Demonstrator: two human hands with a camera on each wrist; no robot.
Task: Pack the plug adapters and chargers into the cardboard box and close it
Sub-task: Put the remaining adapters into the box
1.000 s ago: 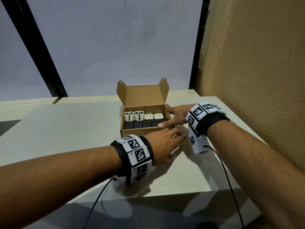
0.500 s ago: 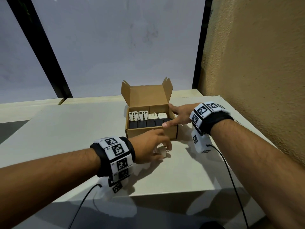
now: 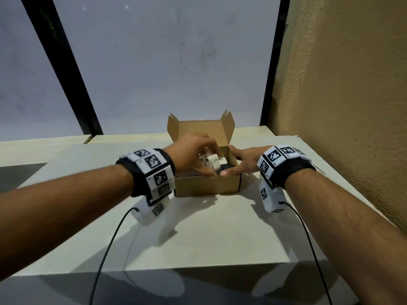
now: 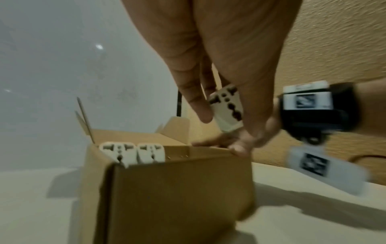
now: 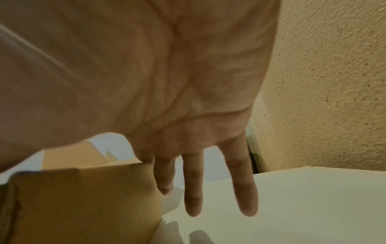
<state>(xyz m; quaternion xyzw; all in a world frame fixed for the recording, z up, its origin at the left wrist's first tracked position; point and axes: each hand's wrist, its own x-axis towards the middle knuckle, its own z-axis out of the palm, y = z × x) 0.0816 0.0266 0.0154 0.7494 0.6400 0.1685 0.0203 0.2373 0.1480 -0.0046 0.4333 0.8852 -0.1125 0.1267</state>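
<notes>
An open cardboard box [image 3: 207, 186] stands on the pale table [image 3: 198, 238], its lid flap upright at the back. Two white plug adapters [image 4: 129, 153] stand in its left part, and dark chargers [image 3: 226, 167] show in the front row. My left hand [image 3: 198, 157] pinches another white plug adapter [image 3: 211, 164] [image 4: 227, 107] just above the box opening, toward its right side. My right hand [image 3: 242, 159] rests on the box's right wall; its straight fingers [image 5: 193, 189] hang down the outside and the thumb lies on the front right corner. The left hand hides much of the box's inside.
A rough tan wall [image 3: 341, 106] runs close along the table's right side. Behind the box is a pale panel crossed by black bars [image 3: 72, 84]. Black cables [image 3: 105, 256] trail from both wrist cameras over the table's near edge.
My left hand has taken hold of a white adapter from the table in front of the box and lifted it over the opening. The right hand has stayed on the box's right side.
</notes>
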